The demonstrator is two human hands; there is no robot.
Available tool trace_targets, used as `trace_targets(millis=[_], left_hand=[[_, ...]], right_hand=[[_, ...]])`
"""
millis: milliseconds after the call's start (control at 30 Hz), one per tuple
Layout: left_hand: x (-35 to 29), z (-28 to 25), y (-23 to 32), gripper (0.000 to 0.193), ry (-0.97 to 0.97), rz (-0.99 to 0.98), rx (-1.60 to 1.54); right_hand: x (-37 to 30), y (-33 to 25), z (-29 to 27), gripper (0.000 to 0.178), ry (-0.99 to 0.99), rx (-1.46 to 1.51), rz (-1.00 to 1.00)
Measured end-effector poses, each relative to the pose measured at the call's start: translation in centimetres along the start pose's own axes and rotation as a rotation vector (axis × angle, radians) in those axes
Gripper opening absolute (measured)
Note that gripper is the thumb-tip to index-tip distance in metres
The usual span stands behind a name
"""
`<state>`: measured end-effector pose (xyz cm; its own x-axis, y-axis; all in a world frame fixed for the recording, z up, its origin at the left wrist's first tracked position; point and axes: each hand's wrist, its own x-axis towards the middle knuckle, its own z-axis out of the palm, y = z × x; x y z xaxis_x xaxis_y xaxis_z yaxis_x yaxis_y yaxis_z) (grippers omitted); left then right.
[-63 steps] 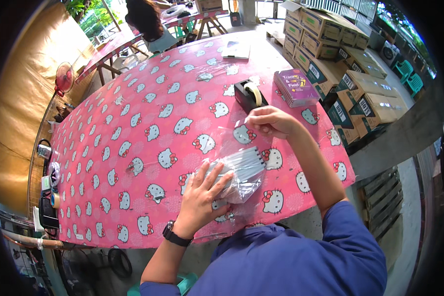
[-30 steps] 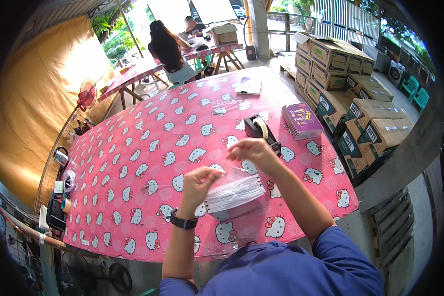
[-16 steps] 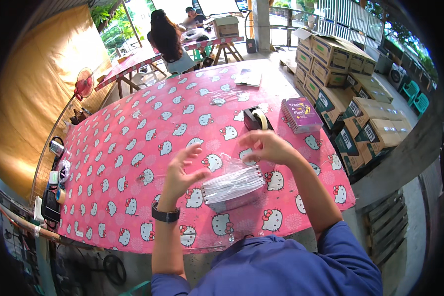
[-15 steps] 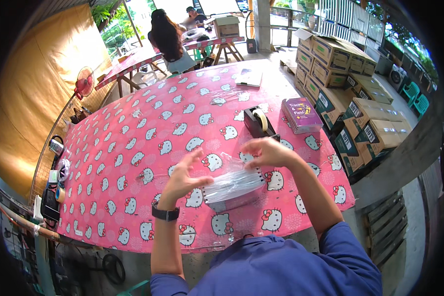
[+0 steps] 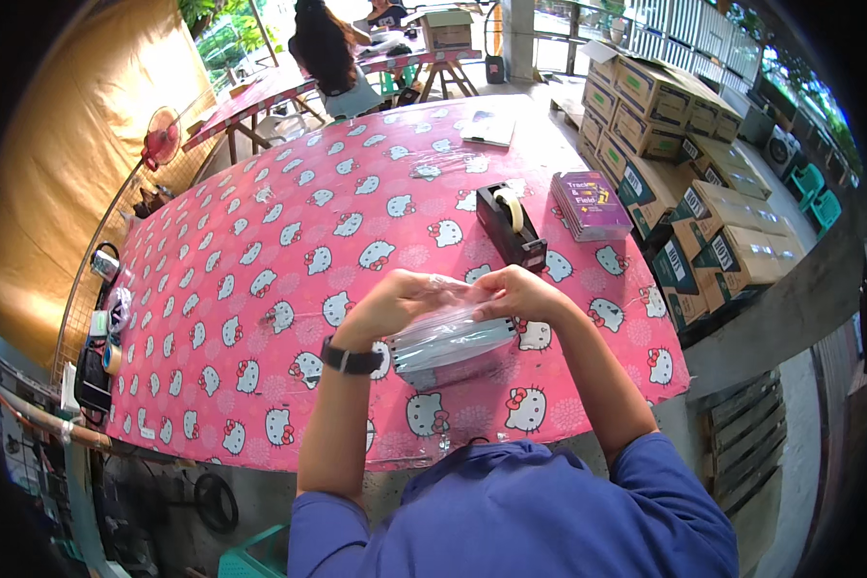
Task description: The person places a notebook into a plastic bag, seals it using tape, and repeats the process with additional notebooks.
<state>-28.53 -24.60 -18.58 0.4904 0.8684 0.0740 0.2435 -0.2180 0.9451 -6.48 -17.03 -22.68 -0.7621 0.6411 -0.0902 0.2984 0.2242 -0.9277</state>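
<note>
Directly in front of me on the table lies a stack of spiral-bound notebooks in a clear plastic bag. My left hand, below a dark wristband, pinches the loose end of the bag at the far side of the stack. Opposite it, my right hand has its fingers closed on the same plastic. The two hands are close together above the far edge of the notebooks. Just beyond my right hand stands a black tape dispenser with a roll of tape.
A pink patterned cloth covers the wide table. Purple books are piled to the right, and a white book lies farther back. Cardboard boxes are stacked beyond the right edge. Two people sit at a far table.
Both hands, apart with fingers spread before, have come together at the bag's far end and taken hold of the plastic. The view has shifted slightly.
</note>
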Motion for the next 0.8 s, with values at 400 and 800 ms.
trace_targets(millis=[400,800], left_hand=[[-2.2,0.5,-0.2,0.040,0.769,0.296,0.231],[-5.0,3.2,-0.5,0.060,0.150,0.180,0.819]], right_hand=[[0.5,-6.4,-1.0,0.024,0.169,-0.032,-0.422],[-4.0,-2.3,1.2,0.079,-0.107,-0.775,-0.454]])
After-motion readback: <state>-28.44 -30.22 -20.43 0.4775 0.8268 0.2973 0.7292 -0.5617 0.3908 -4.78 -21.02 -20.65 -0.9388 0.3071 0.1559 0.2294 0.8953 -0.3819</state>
